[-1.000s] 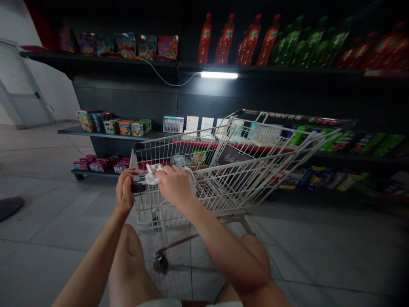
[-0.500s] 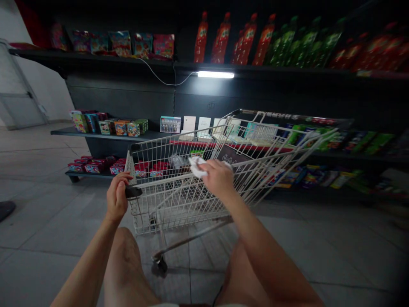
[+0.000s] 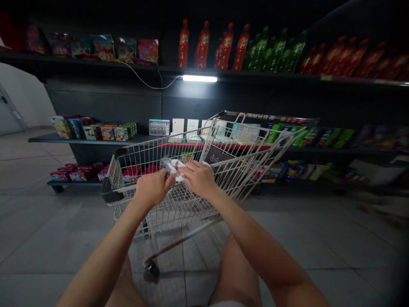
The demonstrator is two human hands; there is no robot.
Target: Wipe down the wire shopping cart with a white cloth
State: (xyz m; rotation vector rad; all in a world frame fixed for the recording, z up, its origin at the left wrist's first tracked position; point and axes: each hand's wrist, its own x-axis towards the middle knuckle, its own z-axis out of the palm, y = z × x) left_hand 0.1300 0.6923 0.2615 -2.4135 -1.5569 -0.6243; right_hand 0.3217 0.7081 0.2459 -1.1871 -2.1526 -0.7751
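Note:
A white cloth (image 3: 176, 170), crumpled, is bunched between my two hands above the near top rail of a wire shopping cart (image 3: 191, 212). My right hand (image 3: 200, 178) is closed on its right side, with white also showing behind the knuckles. At the cloth's left edge, my left hand (image 3: 151, 187) has thumb and fingers pinched together on it; the fingertips are partly hidden. The cart stands sideways before me, its black corner bumper (image 3: 110, 195) to the left of my left hand and its handle (image 3: 271, 116) at the far right.
Behind the cart runs a dark shelf unit with soda bottles (image 3: 225, 47), snack bags (image 3: 102, 46) and small boxes (image 3: 108, 131). A lit tube lamp (image 3: 200, 78) hangs under the upper shelf. A caster (image 3: 151, 269) rests on the tiled floor between my legs.
My left hand has let go of the cart's corner and moved right to the cloth. My right hand has shifted slightly left with the cloth. The view has turned a little to the right.

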